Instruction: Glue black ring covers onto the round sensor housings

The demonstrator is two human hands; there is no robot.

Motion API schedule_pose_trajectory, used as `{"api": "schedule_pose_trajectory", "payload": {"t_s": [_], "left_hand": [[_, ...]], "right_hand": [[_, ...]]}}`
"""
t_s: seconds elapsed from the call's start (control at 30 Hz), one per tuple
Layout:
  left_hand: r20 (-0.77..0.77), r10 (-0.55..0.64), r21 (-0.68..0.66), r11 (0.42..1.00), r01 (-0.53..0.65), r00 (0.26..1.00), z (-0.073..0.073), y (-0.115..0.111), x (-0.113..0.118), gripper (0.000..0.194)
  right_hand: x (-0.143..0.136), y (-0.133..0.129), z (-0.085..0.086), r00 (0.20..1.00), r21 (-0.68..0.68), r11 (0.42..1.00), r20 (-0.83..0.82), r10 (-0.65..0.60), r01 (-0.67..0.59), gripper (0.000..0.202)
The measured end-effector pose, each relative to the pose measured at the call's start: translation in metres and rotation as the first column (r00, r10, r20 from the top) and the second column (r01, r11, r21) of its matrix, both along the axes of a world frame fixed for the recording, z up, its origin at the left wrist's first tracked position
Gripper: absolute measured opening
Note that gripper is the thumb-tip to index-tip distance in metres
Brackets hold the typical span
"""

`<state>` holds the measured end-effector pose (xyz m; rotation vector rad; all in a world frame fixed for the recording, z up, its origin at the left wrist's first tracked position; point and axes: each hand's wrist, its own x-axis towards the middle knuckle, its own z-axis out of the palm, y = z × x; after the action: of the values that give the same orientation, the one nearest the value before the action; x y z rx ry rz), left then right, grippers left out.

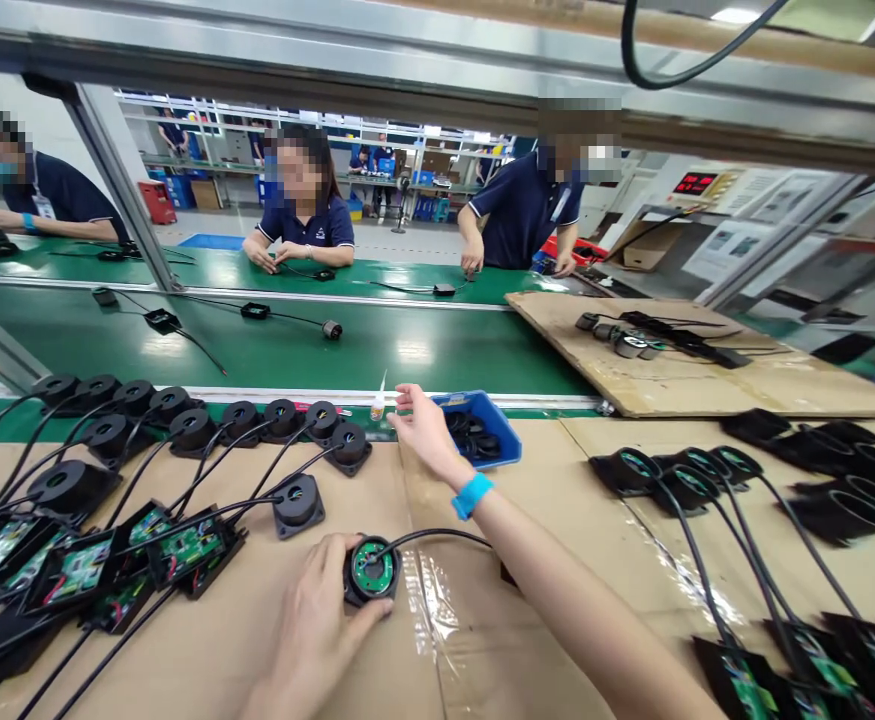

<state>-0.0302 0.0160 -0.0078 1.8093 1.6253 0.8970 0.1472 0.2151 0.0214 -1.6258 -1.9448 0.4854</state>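
My left hand [317, 605] grips a round black housing [350, 585] resting on the cardboard, its thumb at the lower edge and fingers at the left side. A round green circuit board [372, 572] faces up inside it. From this housing a black cable [444, 533] runs right and passes under my right forearm. My right hand [426, 430] reaches forward with fingers apart and holds nothing. Just left of its fingertips stands a small white bottle [378, 406] with a thin pointed nozzle. Beside the right hand is a blue bin [510, 442] containing black rings.
Several black housings [240, 425] with cables and open circuit-board cases [193, 548] crowd the left. More cabled housings [632, 468] lie right. Beyond runs a green conveyor belt [437, 350], with a cardboard sheet [579, 350] across its right part. Co-workers sit or stand opposite; a metal frame [407, 70] spans overhead.
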Motion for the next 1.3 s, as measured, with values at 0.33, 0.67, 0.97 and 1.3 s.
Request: {"api": "schedule_pose_trajectory", "payload": {"t_s": [0.33,0.67,0.97,1.3], "left_hand": [[-0.065,-0.092,-0.064,0.994,0.088,0.994,0.008,-0.003,-0.006,0.052],[0.273,-0.170,-0.024,0.983,0.183,0.947,0.061,0.007,-0.027,0.039],[0.407,-0.271,-0.114,0.933,0.342,0.873,0.072,0.018,-0.008,0.032],[0.184,-0.293,0.021,0.956,0.294,0.938,0.061,0.027,-0.027,0.051]], "right_hand": [[0.097,-0.017,0.010,0.873,-0.082,0.985,0.477,-0.098,0.155,0.021],[0.055,-0.118,0.041,0.929,0.349,0.873,0.267,0.255,-0.340,0.017],[0.007,-0.172,0.045,0.792,0.618,0.534,0.264,0.551,-0.577,0.022],[0.026,-0.166,0.004,0.921,0.250,0.886,0.110,0.374,-0.390,0.082]]}}
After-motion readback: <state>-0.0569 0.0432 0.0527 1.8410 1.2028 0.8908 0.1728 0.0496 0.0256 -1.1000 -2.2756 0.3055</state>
